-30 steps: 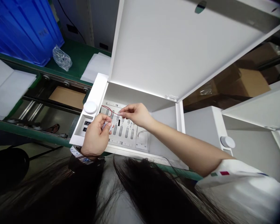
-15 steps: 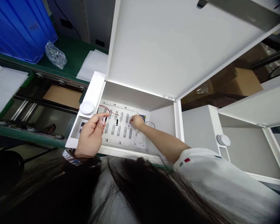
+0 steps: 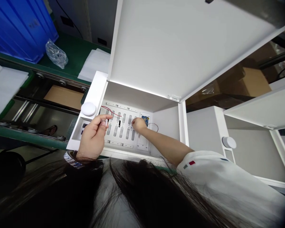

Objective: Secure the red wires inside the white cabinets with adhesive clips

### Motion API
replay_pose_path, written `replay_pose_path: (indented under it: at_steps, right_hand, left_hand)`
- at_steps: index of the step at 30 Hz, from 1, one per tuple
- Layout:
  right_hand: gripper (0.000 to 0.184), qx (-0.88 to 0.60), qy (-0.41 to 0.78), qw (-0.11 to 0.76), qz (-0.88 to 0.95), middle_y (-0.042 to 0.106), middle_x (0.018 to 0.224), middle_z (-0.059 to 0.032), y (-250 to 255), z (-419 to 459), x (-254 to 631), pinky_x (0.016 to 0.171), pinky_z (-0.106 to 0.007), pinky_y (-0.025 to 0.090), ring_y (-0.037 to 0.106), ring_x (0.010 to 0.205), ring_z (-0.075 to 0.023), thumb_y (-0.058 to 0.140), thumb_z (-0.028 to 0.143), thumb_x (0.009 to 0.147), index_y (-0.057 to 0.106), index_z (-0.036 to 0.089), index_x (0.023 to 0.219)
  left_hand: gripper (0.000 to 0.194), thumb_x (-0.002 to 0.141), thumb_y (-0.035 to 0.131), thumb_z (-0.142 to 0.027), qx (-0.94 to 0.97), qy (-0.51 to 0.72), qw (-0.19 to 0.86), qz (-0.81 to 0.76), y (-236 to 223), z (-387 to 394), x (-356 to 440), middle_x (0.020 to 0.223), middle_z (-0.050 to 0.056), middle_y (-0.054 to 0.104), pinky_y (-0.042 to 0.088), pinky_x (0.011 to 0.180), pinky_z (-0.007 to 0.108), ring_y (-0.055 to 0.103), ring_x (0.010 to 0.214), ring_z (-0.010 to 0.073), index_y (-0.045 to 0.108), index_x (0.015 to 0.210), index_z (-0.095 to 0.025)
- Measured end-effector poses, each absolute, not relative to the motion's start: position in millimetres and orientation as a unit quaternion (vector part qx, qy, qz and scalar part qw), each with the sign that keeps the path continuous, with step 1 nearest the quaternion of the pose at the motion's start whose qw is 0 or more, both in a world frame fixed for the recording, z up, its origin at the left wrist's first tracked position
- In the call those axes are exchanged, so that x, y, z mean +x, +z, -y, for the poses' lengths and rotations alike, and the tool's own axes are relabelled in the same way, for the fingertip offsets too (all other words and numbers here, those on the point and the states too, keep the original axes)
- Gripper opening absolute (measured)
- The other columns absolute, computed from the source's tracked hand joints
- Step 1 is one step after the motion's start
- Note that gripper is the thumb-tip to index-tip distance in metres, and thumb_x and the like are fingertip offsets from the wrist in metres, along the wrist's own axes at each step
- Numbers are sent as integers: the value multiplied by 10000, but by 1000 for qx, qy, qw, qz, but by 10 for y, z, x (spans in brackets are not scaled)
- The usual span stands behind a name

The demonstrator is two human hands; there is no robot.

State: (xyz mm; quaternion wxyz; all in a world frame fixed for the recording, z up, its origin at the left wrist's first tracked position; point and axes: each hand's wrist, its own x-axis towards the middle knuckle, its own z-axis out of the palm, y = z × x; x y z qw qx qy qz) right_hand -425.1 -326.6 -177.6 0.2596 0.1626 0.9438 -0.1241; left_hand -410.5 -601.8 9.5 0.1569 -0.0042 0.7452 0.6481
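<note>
In front of me is a white cabinet box (image 3: pixel 166 125) with its lid (image 3: pixel 171 47) raised. Slotted white plating (image 3: pixel 125 144) lines its floor. My left hand (image 3: pixel 92 136) is over the box's left end, thumb and forefinger pinched on something small and whitish that I cannot make out. Close to those fingertips runs a thin red wire (image 3: pixel 112 112). My right hand (image 3: pixel 139 124) reaches inside, fingertips closed low over the slots; whatever they hold is hidden. A blue circuit board (image 3: pixel 145 119) lies just beyond that hand, and a thin wire (image 3: pixel 156 125) loops out beside it.
On the box's left edge sits a round white knob (image 3: pixel 88 109). A second white cabinet (image 3: pixel 204 133) stands at the right. Back left are a blue bin (image 3: pixel 19 31), a clear plastic bag (image 3: pixel 56 54) and white foam sheets (image 3: pixel 95 65). A roller conveyor (image 3: pixel 47 134) runs at the left.
Both hands keep nearly the same places and stay pinched. The right hand has shifted very slightly, and the view has moved a little.
</note>
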Motion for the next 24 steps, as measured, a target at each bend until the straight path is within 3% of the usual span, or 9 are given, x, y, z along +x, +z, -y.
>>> replay_pose_path:
  at_steps: [9,15,20,24]
  right_hand:
    - [183,151,-129,265,-944,745,978,-92,-1792,3273,-4240,740,-202,444,660,875,-162,631,89,751,750,142,881]
    - [320,157,-140,225,-952,716,1121,-103,-1799,3246,-4133,837,-211,448,649,997,-177,604,161,830,726,146,1125]
    - [253,120,-130,234,-956,716,1106,-107,-1781,3233,-4109,889,-215,429,630,1050,-196,573,137,839,776,144,991]
    - [243,94,-138,227,-960,716,1042,-94,-1797,3199,-4151,845,-203,425,618,997,-174,550,89,821,768,134,918]
  left_hand:
    - [268,948,475,-311,-1,646,155,-748,100,6026,-4103,790,18,550,372,562,225,509,695,129,664,1123,-238]
    - [256,952,476,-315,1,645,157,-748,96,6020,-4107,776,11,556,380,583,228,507,691,126,663,1112,-249]
    - [265,945,482,-316,0,645,154,-748,98,6029,-4106,777,12,553,378,579,237,485,655,127,666,1119,-239]
    - [273,945,471,-298,6,644,151,-750,104,6030,-4112,787,14,558,378,582,239,480,651,128,669,1124,-242]
